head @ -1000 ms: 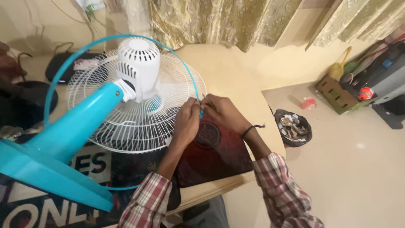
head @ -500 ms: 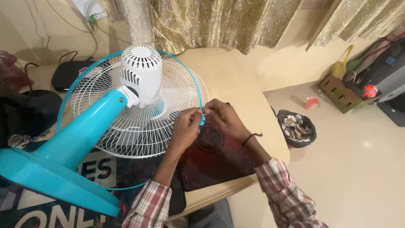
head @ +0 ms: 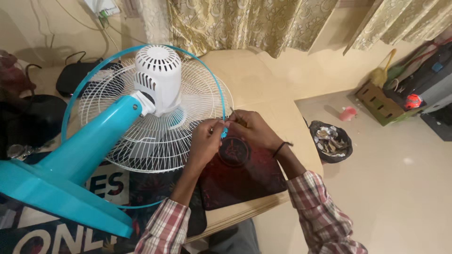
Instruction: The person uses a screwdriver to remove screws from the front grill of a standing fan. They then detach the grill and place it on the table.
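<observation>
A pedestal fan lies face down on the table, with a white wire guard (head: 155, 136), a turquoise rim (head: 220, 96), a white motor housing (head: 157, 77) and a turquoise stem (head: 89, 146). My left hand (head: 205, 141) pinches the rim's clip at the guard's right edge. My right hand (head: 252, 128) meets it there, holding a thin screwdriver (head: 234, 113) whose tip points at the clip. Both hands rest over a dark red mat (head: 242, 176).
The beige table (head: 263, 84) ends just right of my hands. On the floor stand a black bin of scraps (head: 329, 141), a pink object (head: 347, 114) and a cardboard box (head: 379, 104). A black device (head: 75, 77) and cables lie behind the fan.
The view wobbled slightly. My hands stayed at the rim clip, and the screwdriver shaft shows again above my right hand.
</observation>
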